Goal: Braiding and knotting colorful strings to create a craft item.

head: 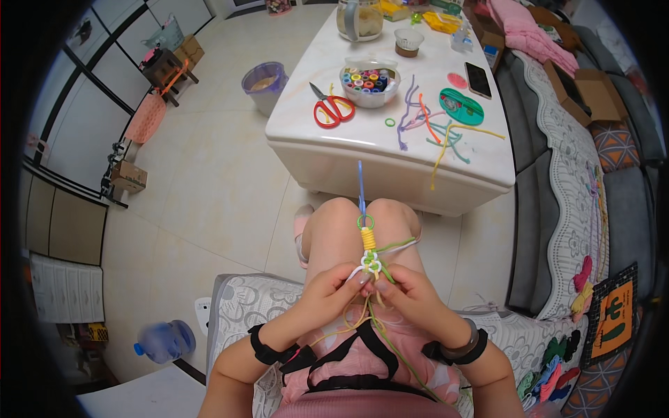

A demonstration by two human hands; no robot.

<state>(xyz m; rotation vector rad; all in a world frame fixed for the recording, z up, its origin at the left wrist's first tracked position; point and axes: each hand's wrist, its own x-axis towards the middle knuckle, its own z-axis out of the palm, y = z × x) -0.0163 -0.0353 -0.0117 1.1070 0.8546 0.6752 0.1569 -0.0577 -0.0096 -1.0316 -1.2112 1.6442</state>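
Note:
Between my knees, a knotted cord piece [370,259] in white, green and yellow hangs from a green ring [366,222], which is looped on a taut blue cord [360,183]. Below the ring is a tight yellow wrapping [368,240]. My left hand [339,287] pinches a white cord at the knot's left side. My right hand [400,287] is closed on green and pale yellow cords at the knot's lower right. The fingertips of both hands nearly meet and hide part of the cords. Loose yellow and green cord ends trail over my lap.
On the white table [308,149] lie red-handled scissors [334,108], a tub of thread spools [369,86], cut cord pieces [410,112], a teal case [461,106] and a phone [478,80]. Cord bundles [549,377] lie on the seat at right. A purple bin [265,86] stands beside the table.

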